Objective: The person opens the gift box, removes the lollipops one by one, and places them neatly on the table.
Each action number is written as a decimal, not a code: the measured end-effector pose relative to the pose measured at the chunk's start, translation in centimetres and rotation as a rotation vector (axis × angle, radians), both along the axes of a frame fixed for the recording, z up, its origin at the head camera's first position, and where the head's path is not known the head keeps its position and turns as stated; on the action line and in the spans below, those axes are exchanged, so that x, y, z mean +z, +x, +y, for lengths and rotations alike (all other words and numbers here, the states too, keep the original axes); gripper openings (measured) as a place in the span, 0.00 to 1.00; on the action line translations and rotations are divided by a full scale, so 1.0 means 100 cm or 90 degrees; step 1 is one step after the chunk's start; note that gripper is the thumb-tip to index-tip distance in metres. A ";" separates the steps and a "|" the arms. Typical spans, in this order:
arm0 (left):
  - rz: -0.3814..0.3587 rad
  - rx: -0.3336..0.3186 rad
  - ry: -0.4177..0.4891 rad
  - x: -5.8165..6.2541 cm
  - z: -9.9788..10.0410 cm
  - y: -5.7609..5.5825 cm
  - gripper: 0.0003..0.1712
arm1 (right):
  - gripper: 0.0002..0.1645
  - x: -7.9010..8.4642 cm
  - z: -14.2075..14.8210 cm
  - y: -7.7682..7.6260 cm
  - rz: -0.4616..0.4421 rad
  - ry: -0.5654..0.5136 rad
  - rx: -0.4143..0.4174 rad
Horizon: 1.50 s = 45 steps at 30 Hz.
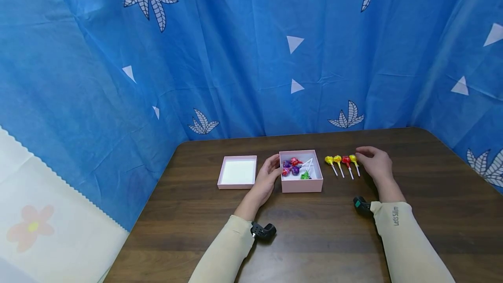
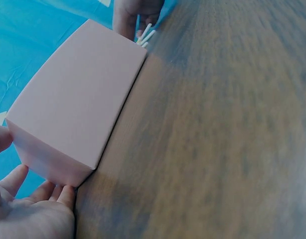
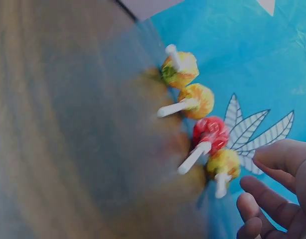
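Note:
In the head view a pink box point(image 1: 302, 186) stands uncovered on the table. Inside lie several wrapped lollipops, among them a purple one point(image 1: 295, 170), a red one point(image 1: 295, 161) and a green one point(image 1: 305, 175). My left hand point(image 1: 267, 177) holds the box at its left side, thumb by the rim. To the right of the box several lollipops lie in a row: yellow ones point(image 3: 196, 100) and a red one point(image 3: 211, 134), white sticks toward me. My right hand point(image 1: 376, 164) hovers beside the rightmost yellow lollipop point(image 3: 224, 165), fingers apart and holding nothing.
A shallow lid point(image 1: 237, 172), white inside with a pink rim, lies left of the box. The brown wooden table point(image 1: 314, 235) ends at a blue patterned curtain point(image 1: 243, 56). Black wrist cameras are strapped to both wrists.

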<state>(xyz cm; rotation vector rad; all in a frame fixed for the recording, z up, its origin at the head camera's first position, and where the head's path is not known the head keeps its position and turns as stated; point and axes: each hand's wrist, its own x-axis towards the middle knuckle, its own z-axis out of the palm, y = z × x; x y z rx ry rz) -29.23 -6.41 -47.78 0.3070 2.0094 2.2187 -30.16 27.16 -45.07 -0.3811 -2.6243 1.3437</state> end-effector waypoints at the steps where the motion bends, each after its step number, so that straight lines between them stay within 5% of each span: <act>1: -0.001 0.000 -0.001 0.000 0.000 0.000 0.31 | 0.28 0.002 -0.001 0.001 0.002 -0.005 -0.002; 14: -0.009 0.002 -0.005 0.002 -0.001 0.001 0.31 | 0.29 0.045 -0.018 0.012 0.151 0.011 0.032; 25: -0.008 -0.001 -0.003 -0.001 -0.001 0.001 0.31 | 0.28 0.068 -0.037 0.020 0.212 -0.008 0.092; 35: -0.003 0.005 -0.005 -0.001 0.001 0.000 0.31 | 0.27 0.085 -0.054 0.031 0.189 0.015 0.183; 45: -0.005 0.007 -0.012 0.001 0.001 0.001 0.31 | 0.23 0.083 -0.066 0.029 0.155 0.067 0.300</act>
